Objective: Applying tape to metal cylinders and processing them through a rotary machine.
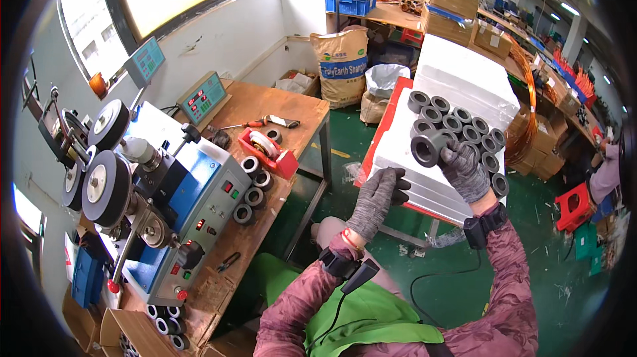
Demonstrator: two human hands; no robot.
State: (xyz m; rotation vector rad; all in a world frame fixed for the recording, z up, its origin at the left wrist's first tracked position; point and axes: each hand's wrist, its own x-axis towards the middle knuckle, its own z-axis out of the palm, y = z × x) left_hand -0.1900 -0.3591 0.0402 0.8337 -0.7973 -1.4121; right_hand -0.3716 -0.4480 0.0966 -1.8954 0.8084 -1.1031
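My right hand, in a grey knit glove, grips a dark grey ring core by its side, its round hole facing left. It holds the core above the near left edge of a group of similar ring cores standing on white foam sheets. Lower and to the left is my gloved left hand, apart from the held core. Its fingers stretch to the right beside the foam's front edge, with nothing visible in them.
A blue-and-white winding machine with black wheels stands on the wooden table at left. Ring cores and a red tape dispenser lie beside it. Cables hang from my wrist straps. A red stool stands at right.
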